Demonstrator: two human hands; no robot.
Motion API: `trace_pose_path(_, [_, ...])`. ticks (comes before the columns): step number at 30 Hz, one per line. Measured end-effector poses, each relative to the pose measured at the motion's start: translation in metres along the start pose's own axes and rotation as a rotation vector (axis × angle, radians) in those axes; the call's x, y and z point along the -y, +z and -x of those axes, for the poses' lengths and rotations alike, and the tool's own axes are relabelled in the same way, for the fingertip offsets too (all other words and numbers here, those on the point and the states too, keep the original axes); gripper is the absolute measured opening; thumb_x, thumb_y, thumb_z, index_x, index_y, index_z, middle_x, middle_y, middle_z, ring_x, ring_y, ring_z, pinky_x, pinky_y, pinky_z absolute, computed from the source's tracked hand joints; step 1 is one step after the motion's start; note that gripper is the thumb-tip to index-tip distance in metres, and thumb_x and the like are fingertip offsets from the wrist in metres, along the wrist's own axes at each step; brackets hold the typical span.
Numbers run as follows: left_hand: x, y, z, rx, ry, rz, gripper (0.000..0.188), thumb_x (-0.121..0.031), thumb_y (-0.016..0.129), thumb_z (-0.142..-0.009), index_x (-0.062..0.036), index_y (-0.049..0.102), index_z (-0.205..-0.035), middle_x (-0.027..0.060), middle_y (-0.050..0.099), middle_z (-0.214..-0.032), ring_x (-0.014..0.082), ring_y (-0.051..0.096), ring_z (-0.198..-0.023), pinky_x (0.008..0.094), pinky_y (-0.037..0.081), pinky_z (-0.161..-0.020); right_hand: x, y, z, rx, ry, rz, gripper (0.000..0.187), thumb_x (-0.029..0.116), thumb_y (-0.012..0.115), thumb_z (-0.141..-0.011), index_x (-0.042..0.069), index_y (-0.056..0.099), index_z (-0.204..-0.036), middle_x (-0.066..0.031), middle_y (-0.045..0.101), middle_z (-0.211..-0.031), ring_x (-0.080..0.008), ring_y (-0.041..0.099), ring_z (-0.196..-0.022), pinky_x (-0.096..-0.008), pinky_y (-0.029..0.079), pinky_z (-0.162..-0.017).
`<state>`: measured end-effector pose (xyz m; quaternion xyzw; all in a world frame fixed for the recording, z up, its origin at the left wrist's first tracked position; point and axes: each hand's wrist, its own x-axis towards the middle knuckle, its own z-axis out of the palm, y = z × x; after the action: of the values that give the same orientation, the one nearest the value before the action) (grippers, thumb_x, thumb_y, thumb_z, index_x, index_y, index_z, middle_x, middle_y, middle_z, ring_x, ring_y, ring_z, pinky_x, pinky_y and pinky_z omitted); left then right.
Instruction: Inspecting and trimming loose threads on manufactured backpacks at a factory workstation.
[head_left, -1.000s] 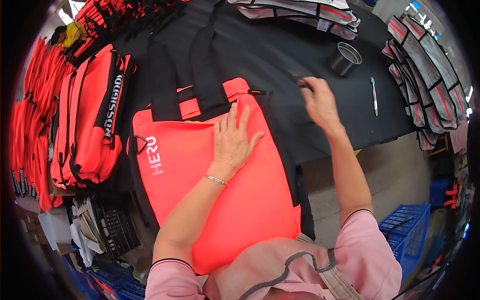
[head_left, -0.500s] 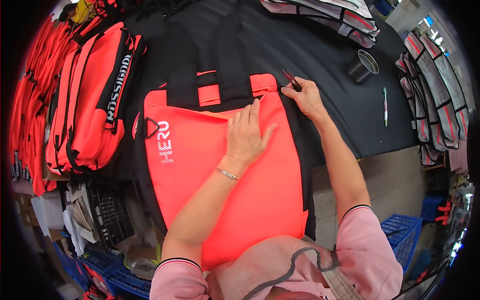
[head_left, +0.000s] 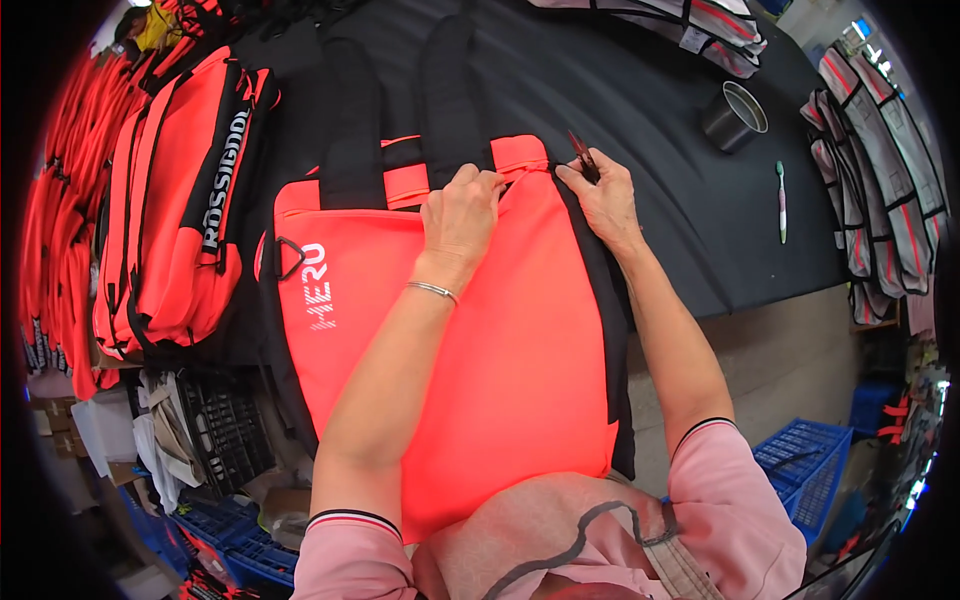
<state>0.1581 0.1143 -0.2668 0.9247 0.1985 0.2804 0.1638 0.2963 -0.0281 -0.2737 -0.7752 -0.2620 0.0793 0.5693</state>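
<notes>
A bright coral-red and black backpack [head_left: 500, 400] lies in front of me, its two black straps [head_left: 352, 130] stretching away over the table. My left hand [head_left: 462, 212] is closed at the upper seam of the front panel, fingers curled and pinching the fabric edge near the upper right corner. Beside that corner, my right hand [head_left: 607, 200] grips a small pair of thread snips [head_left: 583, 155], blades pointing up and away. The right thumb is close to the bag's black side edge; whether it touches is hard to tell.
A second red backpack [head_left: 175, 220] stands at left, beside a pile of red pieces [head_left: 65, 220]. On the black table [head_left: 640, 80] are a metal cup [head_left: 735, 118] and a toothbrush [head_left: 782, 203]. Grey bag pieces [head_left: 880, 170] are stacked at right; a blue crate [head_left: 805, 470] sits below.
My left hand has gone from lying flat on the panel to closing on its upper edge, a little up and left. The right hand keeps the snips near the same corner.
</notes>
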Motion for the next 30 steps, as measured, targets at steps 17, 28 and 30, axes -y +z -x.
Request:
trace_pose_path(17, [0.018, -0.001, 0.022, -0.082, -0.298, 0.446, 0.011, -0.012, 0.059, -0.095, -0.0015, 0.058, -0.091, 0.0115, 0.061, -0.083, 0.0282, 0.061, -0.075, 0.0394, 0.048, -0.067, 0.048, -0.01, -0.016, 0.018, -0.526, 0.182, 0.02, 0.014, 0.072, -0.086, 0.001, 0.065, -0.1, -0.0033, 0.063, -0.09, -0.0142, 0.058, -0.079, -0.0297, 0.047, -0.07])
trace_pose_path(28, [0.012, -0.005, 0.017, -0.119, -0.387, 0.489, 0.01, -0.01, 0.059, -0.095, -0.0011, 0.059, -0.091, 0.0112, 0.061, -0.082, 0.0261, 0.061, -0.072, 0.0382, 0.048, -0.065, 0.082, 0.018, -0.059, 0.677, -0.955, 0.656, 0.02, 0.022, 0.073, -0.082, 0.006, 0.067, -0.091, -0.0062, 0.057, -0.099, -0.0233, 0.059, -0.087, -0.035, 0.047, -0.08])
trace_pose_path(30, [0.012, -0.003, 0.018, -0.127, -0.374, 0.478, 0.01, -0.01, 0.059, -0.094, -0.0012, 0.059, -0.091, 0.0113, 0.061, -0.082, 0.0265, 0.061, -0.072, 0.0384, 0.048, -0.065, 0.085, 0.02, -0.062, 0.734, -0.954, 0.699, 0.018, 0.02, 0.073, -0.081, 0.005, 0.066, -0.09, -0.0063, 0.057, -0.101, -0.0225, 0.058, -0.091, -0.0345, 0.045, -0.082])
